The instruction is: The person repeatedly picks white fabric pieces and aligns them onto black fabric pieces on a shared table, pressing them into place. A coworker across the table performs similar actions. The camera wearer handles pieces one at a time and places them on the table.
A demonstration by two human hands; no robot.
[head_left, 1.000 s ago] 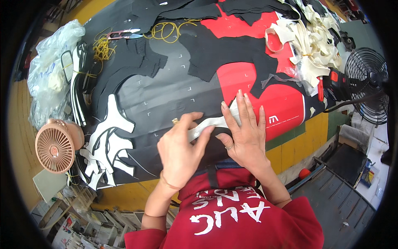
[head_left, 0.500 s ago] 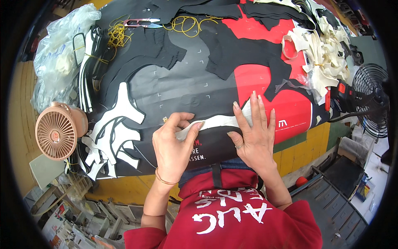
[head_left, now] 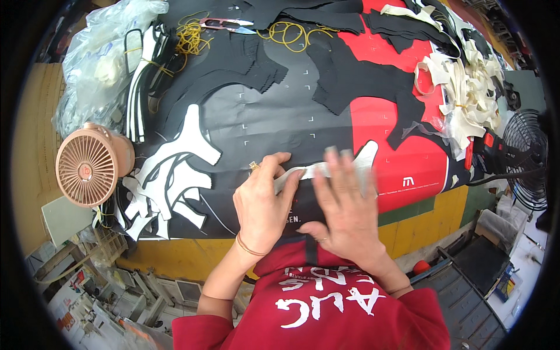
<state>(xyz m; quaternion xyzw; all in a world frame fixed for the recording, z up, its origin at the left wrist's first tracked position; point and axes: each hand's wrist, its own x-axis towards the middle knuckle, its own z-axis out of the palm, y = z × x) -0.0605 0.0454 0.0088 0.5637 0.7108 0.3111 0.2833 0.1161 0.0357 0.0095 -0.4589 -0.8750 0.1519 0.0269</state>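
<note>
A white cut fabric piece (head_left: 366,157) lies across the near edge of the table sheet. Its left end is pinched between the thumb and fingers of my left hand (head_left: 256,204). Spread flat over its right part is my right hand (head_left: 350,219), fingers stretched and blurred by motion, covering some of the strip. To the left lies a loose pile of white curved fabric pieces with dark edges (head_left: 201,146). Beyond my hands are black cut fabric pieces (head_left: 361,76), some stacked.
A pink fan (head_left: 87,166) stands at the left edge, below clear plastic bags (head_left: 108,70). Thread snips (head_left: 227,25) and yellow cord (head_left: 289,36) lie at the back. Cream fabric scraps (head_left: 466,87) and a black fan (head_left: 525,157) are on the right.
My right hand has swept left along the fabric strip, uncovering its right end. The left hand keeps its pinch. The whole view has shifted slightly.
</note>
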